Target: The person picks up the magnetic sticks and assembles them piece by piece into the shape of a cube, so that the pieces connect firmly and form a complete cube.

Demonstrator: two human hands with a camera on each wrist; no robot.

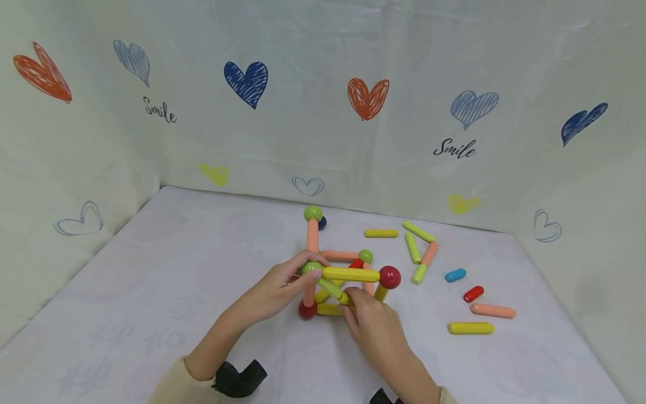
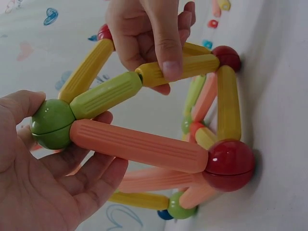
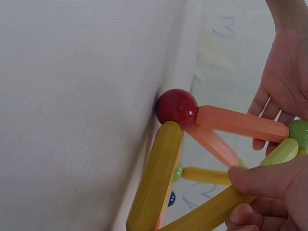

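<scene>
A frame of ribbed sticks joined by balls stands on the table in front of me. My left hand holds its near upper green ball between thumb and fingers. From that ball a salmon stick runs down to a red ball at the table. A short lime stick slants from the green ball and meets a yellow stick end to end. My right hand pinches this yellow stick near the joint. Above it, another yellow stick links the green ball to an upper red ball.
Right of the frame lie loose sticks: a yellow one, several lime and salmon ones, a short blue one, and a short red one. A dark blue ball shows behind the frame. A heart-printed curtain borders the table's back.
</scene>
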